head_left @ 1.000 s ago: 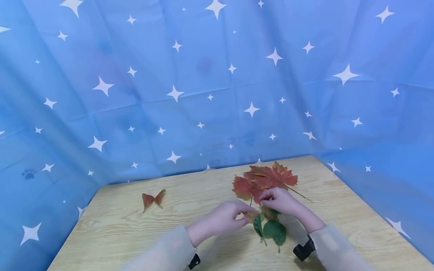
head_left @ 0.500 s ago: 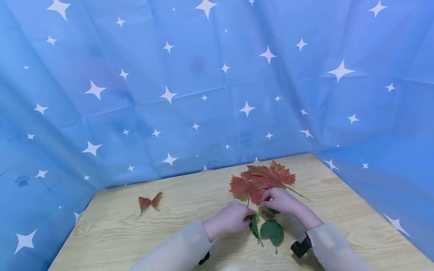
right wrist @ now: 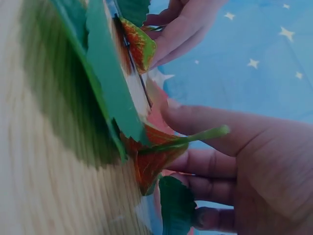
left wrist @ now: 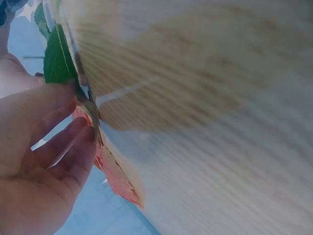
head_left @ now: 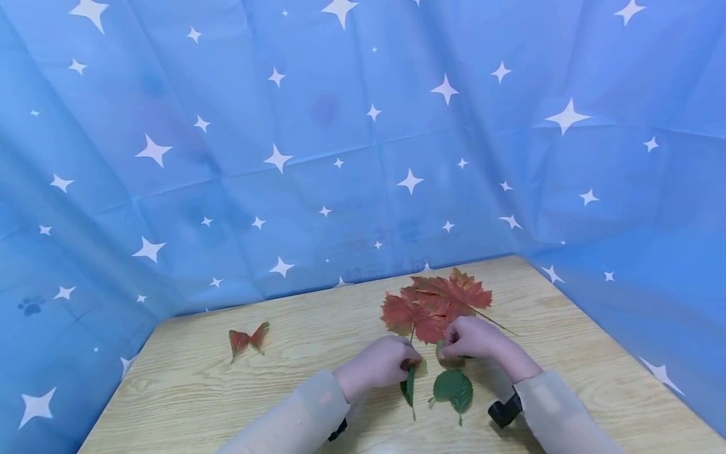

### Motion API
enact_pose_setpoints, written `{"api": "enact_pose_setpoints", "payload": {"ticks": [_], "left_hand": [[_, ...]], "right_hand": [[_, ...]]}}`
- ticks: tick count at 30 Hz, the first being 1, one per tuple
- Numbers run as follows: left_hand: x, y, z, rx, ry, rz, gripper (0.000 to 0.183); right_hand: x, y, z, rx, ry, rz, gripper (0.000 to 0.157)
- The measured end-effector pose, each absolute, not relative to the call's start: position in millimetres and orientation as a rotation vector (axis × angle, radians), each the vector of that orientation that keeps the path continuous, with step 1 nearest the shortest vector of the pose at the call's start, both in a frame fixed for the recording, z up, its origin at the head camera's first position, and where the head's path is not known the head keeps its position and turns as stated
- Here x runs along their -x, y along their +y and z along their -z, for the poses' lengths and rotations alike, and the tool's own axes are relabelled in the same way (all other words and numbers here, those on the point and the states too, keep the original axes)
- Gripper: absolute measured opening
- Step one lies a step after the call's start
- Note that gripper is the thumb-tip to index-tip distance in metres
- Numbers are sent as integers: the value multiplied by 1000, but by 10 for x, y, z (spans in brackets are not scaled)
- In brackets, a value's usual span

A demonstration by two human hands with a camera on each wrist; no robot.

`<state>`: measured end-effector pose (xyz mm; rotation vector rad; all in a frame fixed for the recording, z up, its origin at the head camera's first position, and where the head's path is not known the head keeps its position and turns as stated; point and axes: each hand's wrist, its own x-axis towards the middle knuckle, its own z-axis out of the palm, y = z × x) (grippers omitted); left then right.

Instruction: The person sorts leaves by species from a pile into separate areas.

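Note:
My left hand [head_left: 381, 362] pinches a dark green leaf [head_left: 408, 386] just above the table; a small brownish leaf edge also shows at its fingertips. In the left wrist view this green leaf [left wrist: 59, 56] stands up beside the thumb. To the right, my right hand [head_left: 479, 340] holds a small red-orange leaf [right wrist: 164, 156] with a green stem between thumb and fingers. Another green leaf [right wrist: 177, 205] lies by its lower fingers. Nearer me, overlapping green leaves [head_left: 454, 388] lie on the table. Large red maple leaves [head_left: 437, 302] lie just beyond both hands.
Two small red-green leaves [head_left: 248, 340] lie apart at the left of the wooden table [head_left: 187, 391]. A blue star-printed cloth [head_left: 351, 145] hangs behind the table and along its sides. A long stem [head_left: 496, 323] sticks out right of the maple leaves.
My left hand first came over to the green leaf, then drew it left, apart from the other green leaves. My right hand shifted slightly right with its leaf. The head view turned a little.

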<state>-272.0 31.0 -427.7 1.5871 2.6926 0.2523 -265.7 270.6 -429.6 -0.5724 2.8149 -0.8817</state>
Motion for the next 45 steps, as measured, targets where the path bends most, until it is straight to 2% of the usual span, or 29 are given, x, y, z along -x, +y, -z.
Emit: {"api": "enact_pose_setpoints", "payload": {"ticks": [4,9,11,14,16,20,24,28,39,45], "left_hand": [[2749,323,4294,-1562,2693,-222,12],[2749,321,4299,-1522,2725,-130,8],[2737,309,4284,-1474,2732,-97,19],[2726,284,4255,-1405,2729,-72,46],[2730,266,4236,-1391,2715,-56,52],[2759,238,4217,-1457,2701,-37,38],[2782,226,4236,-1558,2722,-11,25],[2779,225,4257,-1588,2766,23,24],[2779,231,4207,-1417,2792,-263,17],[2823,213,4166,-1320,2778,-442,21]], "right_hand": [[2639,2704,4300,535,2860,775,43],[2621,2688,4317,517,2923,628,47],[2617,2679,4326,504,2934,585,49],[2614,2664,4336,490,2933,559,52],[2609,2661,4336,493,2927,562,52],[2603,2672,4315,509,2917,567,50],[2604,2683,4294,526,2921,575,42],[2624,2682,4291,498,2935,609,34],[2696,2725,4268,555,2918,883,38],[2720,2742,4316,594,2851,1061,35]]}}
